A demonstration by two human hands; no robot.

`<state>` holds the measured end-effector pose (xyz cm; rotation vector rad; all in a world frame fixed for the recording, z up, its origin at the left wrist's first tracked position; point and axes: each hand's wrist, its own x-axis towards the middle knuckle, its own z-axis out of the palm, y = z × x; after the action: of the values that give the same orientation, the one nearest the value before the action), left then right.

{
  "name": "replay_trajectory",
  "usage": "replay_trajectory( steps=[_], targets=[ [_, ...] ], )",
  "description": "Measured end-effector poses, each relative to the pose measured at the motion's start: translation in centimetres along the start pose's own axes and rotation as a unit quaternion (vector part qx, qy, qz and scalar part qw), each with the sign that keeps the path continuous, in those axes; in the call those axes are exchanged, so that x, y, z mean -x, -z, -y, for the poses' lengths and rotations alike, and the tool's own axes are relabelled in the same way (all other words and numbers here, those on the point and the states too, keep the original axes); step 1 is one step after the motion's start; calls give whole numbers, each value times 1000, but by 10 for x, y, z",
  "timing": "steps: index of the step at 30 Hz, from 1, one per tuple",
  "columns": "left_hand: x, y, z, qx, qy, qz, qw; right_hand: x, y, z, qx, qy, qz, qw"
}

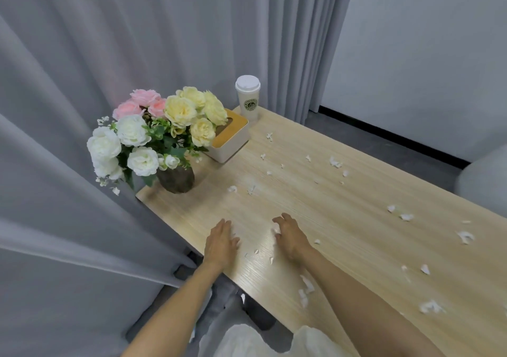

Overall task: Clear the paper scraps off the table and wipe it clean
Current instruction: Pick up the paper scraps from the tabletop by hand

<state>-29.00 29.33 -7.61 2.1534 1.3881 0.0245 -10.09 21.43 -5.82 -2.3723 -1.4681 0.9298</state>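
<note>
Paper scraps [334, 162] strewn across tabletop [343, 205], mostly right of and beyond right hand [291, 237], nearest bit touching its bent fingers, grip unclear; left hand [220, 242] flat, just left of right hand, holding nothing.

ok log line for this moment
left hand flat on table | right hand curled at scrap, grip unclear | other scraps scattered

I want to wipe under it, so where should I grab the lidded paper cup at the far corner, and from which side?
Take the paper cup by its wall just below the lid, coming from the right. It stands upright and widens upward, so a grip there should not slip, and the tissue box crowds its near left side.
</note>
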Motion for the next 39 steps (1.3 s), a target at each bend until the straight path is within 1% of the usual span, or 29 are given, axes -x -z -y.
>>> replay_trajectory(
  steps=[5, 9, 15, 20, 22, 26, 29, 32, 34, 36, 37, 38, 39],
  targets=[
    [-2, -9, -28, -2, -38, 12, 999, 5, 12, -18, -10, -6, -8, 1000],
    [-26, 1, -35, -27, -43, 7, 999, -9, 24, -20, -27, -2, -11, 1000],
    [-82, 11, -48, -47, -57, 2, 997, -45, 43, -19, -60, -14, -29, 998],
    [-139, 10, -74, -38, -79, 37, 995, -93, 61, -15, -77, -29, -41, 996],
    [-163, 8, -85, -39, -99, 47, 993, -114, 67, -11, -91, -39, -53, 994],
    [-216, 7, -114, -38, -136, 38, 989, -151, 76, -6, -112, -54, -82, 989],
    [-259, 7, -140, -29, -128, 28, 991, -169, 80, -11, -115, -73, -100, 986],
    [-298, 6, -165, -9, -116, -1, 993, -176, 83, -22, -117, -103, -125, 980],
    [-316, 6, -177, 35, -86, -35, 995, -178, 85, -29, -112, -103, -151, 977],
    [-334, 2, -181, 23, -75, -85, 993, -179, 87, -36, -111, -106, -172, 973],
    [-343, -1, -180, 19, -67, -92, 993, -179, 89, -39, -108, -111, -181, 971],
    [-351, -4, -178, 38, -49, -90, 994, -179, 90, -43, -106, -117, -188, 969],
    [-357, -7, -174, 56, -32, -75, 995, -179, 93, -46, -107, -122, -198, 967]
  ],
)
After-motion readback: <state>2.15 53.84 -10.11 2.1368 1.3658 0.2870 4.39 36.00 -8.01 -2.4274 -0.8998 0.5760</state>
